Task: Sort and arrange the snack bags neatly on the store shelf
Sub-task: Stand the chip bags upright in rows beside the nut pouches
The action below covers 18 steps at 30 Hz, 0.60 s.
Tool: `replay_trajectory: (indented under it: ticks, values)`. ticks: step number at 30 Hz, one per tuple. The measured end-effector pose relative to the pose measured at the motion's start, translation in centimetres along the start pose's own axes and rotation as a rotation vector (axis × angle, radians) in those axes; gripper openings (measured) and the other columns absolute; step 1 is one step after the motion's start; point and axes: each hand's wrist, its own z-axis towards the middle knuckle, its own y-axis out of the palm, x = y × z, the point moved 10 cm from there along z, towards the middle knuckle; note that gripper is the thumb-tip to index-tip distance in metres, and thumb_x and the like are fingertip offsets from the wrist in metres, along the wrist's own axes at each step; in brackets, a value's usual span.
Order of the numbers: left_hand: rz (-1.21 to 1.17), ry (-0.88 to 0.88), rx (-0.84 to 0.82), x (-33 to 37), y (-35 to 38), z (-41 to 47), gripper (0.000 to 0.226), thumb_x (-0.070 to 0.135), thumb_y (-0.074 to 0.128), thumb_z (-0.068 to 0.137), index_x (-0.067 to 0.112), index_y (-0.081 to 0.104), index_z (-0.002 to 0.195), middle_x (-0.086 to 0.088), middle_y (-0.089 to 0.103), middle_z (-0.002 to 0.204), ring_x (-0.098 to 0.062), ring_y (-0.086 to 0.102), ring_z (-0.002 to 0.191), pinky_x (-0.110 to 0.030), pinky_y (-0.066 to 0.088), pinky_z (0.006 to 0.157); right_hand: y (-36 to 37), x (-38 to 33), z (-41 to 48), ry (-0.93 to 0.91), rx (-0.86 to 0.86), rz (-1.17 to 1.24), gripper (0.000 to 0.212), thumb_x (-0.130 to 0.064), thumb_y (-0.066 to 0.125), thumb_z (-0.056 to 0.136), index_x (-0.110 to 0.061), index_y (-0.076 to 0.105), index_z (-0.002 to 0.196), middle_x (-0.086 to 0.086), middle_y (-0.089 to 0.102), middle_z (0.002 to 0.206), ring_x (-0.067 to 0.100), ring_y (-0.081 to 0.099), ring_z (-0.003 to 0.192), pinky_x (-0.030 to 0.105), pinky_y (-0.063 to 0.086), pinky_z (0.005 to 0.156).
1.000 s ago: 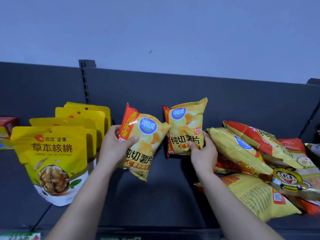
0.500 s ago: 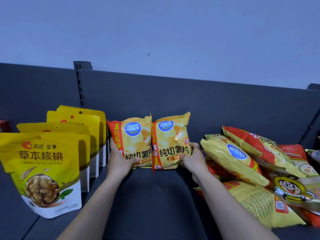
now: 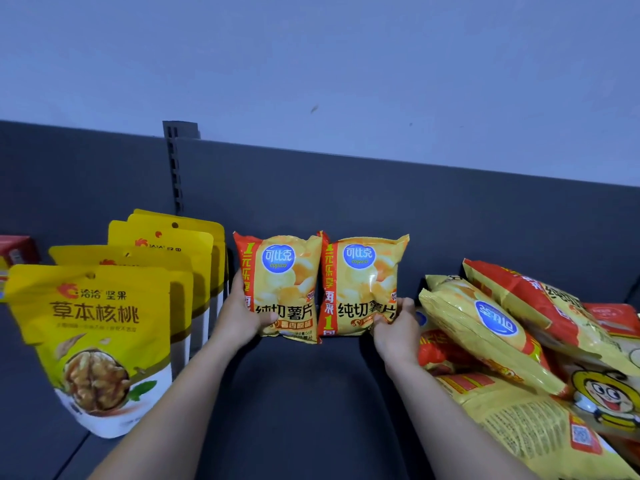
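Two yellow-and-orange potato chip bags stand upright side by side at the back of the dark shelf (image 3: 304,403). My left hand (image 3: 239,315) grips the lower left corner of the left chip bag (image 3: 282,285). My right hand (image 3: 394,329) grips the lower right corner of the right chip bag (image 3: 362,284). The two bags touch along their inner edges, fronts facing me.
A row of several yellow walnut pouches (image 3: 93,337) stands upright at the left. A loose pile of chip bags (image 3: 485,327) and a cartoon-bee bag (image 3: 602,396) lies at the right. A red box (image 3: 15,249) sits at the far left. The grey back panel (image 3: 381,202) rises behind.
Both chip bags went from tilted and apart to upright, side by side at the shelf's back. Over the last half second they stayed put; the view came closer.
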Motion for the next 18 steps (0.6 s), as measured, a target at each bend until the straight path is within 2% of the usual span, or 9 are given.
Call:
replay_trajectory:
  ticks: [4, 7, 10, 12, 15, 18]
  values:
    - [0.031, -0.022, -0.044, -0.1, 0.5, 0.8, 0.088, -0.002, 0.078, 0.074, 0.024, 0.030, 0.143, 0.001, 0.059, 0.120, -0.022, 0.056, 0.117, -0.045, 0.048, 0.095, 1.7, 1.0, 0.2, 0.077, -0.181, -0.043, 0.060, -0.001, 0.062, 0.081, -0.002, 0.034, 0.135, 0.009, 0.061, 0.115, 0.028, 0.059, 0.108, 0.038, 0.051, 0.089]
    - [0.067, -0.034, -0.024, -0.1, 0.5, 1.0, 0.086, -0.002, 0.077, 0.075, 0.023, 0.030, 0.142, -0.003, 0.058, 0.127, -0.025, 0.054, 0.122, -0.049, 0.047, 0.098, 2.6, 1.3, 0.0, 0.114, -0.273, 0.060, 0.062, -0.011, 0.080, 0.072, -0.013, 0.045, 0.124, 0.002, 0.064, 0.109, 0.023, 0.060, 0.103, 0.034, 0.048, 0.088]
    - [0.100, -0.001, 0.036, 0.1, 0.3, 0.9, 0.088, -0.001, 0.079, 0.073, 0.022, 0.030, 0.142, -0.003, 0.056, 0.128, -0.025, 0.052, 0.123, -0.049, 0.046, 0.098, 1.2, 0.8, 0.3, 0.017, -0.133, -0.063, 0.055, -0.021, 0.079, 0.079, -0.013, 0.048, 0.124, 0.006, 0.064, 0.118, 0.028, 0.060, 0.111, 0.042, 0.049, 0.096]
    - [0.151, 0.038, 0.100, 0.4, -0.1, 0.7, 0.096, 0.002, 0.083, 0.069, 0.024, 0.027, 0.144, -0.003, 0.054, 0.128, -0.024, 0.051, 0.123, -0.048, 0.047, 0.097, 0.8, 0.3, 0.2, -0.033, -0.074, -0.122, 0.049, -0.018, 0.073, 0.084, -0.010, 0.048, 0.125, 0.009, 0.064, 0.119, 0.030, 0.060, 0.112, 0.041, 0.049, 0.096]
    - [0.191, 0.066, 0.127, 0.4, 0.2, 0.2, 0.099, 0.003, 0.082, 0.070, 0.026, 0.022, 0.145, -0.001, 0.054, 0.130, -0.023, 0.051, 0.123, -0.048, 0.049, 0.098, 0.8, 0.0, 0.2, -0.064, -0.074, -0.164, 0.042, -0.013, 0.069, 0.087, -0.010, 0.048, 0.123, 0.011, 0.065, 0.119, 0.032, 0.059, 0.112, 0.037, 0.048, 0.093]
    - [0.192, 0.051, 0.120, 0.1, 0.4, 0.0, 0.101, 0.004, 0.079, 0.074, 0.026, 0.015, 0.148, -0.001, 0.054, 0.131, -0.024, 0.052, 0.123, -0.049, 0.048, 0.098, 0.1, -0.7, -0.1, -0.096, -0.021, -0.141, 0.070, -0.007, 0.068, 0.086, -0.012, 0.031, 0.145, 0.014, 0.059, 0.129, 0.033, 0.056, 0.119, 0.035, 0.045, 0.095]
